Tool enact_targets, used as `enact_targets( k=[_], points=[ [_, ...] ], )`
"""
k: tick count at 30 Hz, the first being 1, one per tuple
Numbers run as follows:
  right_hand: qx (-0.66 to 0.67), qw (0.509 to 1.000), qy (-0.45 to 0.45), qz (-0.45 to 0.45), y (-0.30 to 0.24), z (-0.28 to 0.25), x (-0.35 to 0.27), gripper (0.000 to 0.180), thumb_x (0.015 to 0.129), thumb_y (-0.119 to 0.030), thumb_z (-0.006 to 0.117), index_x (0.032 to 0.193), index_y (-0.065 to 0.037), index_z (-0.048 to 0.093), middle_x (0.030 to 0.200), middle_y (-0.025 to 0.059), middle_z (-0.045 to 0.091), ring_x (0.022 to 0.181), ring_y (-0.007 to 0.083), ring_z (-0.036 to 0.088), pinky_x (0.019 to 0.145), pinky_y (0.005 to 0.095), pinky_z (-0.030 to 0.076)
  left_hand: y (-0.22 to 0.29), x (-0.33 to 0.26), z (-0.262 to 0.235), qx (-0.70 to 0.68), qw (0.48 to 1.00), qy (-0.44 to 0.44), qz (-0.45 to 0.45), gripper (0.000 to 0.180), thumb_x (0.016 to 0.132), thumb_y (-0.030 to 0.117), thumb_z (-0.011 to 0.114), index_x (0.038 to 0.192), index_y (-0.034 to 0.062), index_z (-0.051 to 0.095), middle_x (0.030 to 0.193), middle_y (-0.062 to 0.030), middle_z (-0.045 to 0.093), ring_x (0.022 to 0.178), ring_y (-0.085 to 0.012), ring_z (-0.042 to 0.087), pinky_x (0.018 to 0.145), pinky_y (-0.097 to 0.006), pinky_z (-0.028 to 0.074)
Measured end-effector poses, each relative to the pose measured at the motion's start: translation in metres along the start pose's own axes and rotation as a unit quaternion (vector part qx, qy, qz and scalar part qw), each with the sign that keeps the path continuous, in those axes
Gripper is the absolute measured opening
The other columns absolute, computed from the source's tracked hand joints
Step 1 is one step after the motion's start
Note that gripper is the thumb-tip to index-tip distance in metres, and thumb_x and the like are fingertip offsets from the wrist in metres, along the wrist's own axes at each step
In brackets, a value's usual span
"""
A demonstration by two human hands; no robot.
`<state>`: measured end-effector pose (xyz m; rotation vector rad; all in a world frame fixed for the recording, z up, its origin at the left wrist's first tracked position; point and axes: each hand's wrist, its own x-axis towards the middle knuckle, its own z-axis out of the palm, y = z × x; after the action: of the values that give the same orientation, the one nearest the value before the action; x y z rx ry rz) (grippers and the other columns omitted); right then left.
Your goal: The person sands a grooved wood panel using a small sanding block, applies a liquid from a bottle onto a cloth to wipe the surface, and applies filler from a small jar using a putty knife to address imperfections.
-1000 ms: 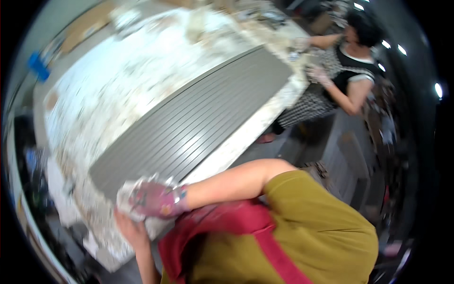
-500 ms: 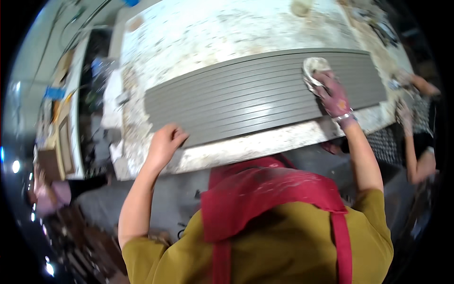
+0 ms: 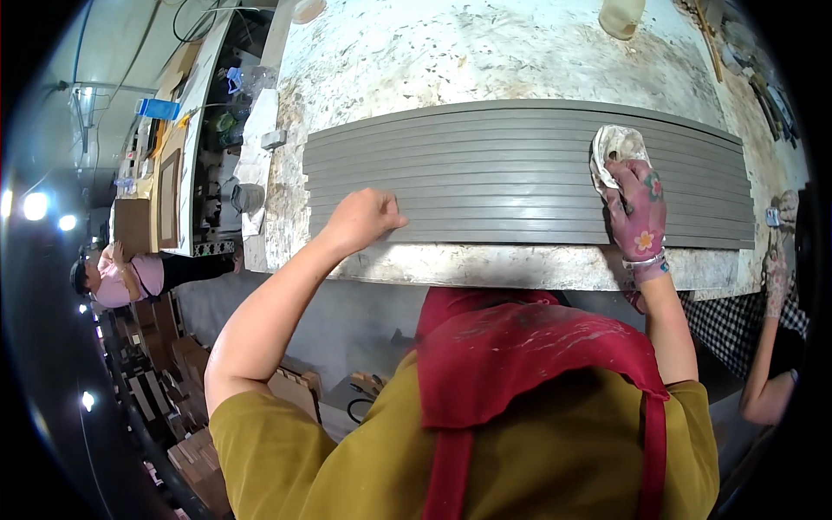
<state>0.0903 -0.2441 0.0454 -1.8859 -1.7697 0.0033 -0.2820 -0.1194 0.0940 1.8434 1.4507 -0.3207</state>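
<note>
Gloved right hand (image 3: 637, 217), white cloth (image 3: 612, 147), grey panel (image 3: 520, 173)

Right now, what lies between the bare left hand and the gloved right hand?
Head view: only bare ribbed grey panel between left hand and right hand, which presses a rag.

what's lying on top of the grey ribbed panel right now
The bare left hand rests near its front edge, and the gloved right hand presses a white cloth onto the grey ribbed panel. The ribs under hands and cloth are covered.

Paint-spattered worktable (image 3: 485, 52); cluttered shelves (image 3: 217, 130) left; bright lamps (image 3: 35, 206).
</note>
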Motion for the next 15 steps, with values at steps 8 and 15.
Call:
enact_targets(
  k=[8,15],
  points=[
    [0.028,1.0,0.013,0.001,-0.003,-0.003,0.002,0.031,0.074,-0.01,0.065,0.105,-0.009,0.065,0.105,0.0118,0.058,0.1,0.0321,0.054,0.085,0.0407,0.045,-0.034,0.004,-0.014,-0.053,0.998,0.001,-0.042,0.029,0.081,0.019,0.072,0.065,0.0023,0.055,0.054,-0.0059,0.057,0.048,-0.0142,0.054,0.051,-0.03,0.043],
    [0.044,0.999,-0.019,0.009,-0.003,-0.006,0.003,0.033,0.074,-0.011,0.067,0.107,-0.011,0.064,0.106,0.012,0.057,0.099,0.033,0.054,0.086,0.0427,0.044,-0.014,-0.002,0.0,-0.01,1.0,0.01,-0.01,0.029,0.081,0.023,0.072,0.067,0.002,0.057,0.054,-0.007,0.058,0.048,-0.0163,0.055,0.052,-0.032,0.043]
  ],
)
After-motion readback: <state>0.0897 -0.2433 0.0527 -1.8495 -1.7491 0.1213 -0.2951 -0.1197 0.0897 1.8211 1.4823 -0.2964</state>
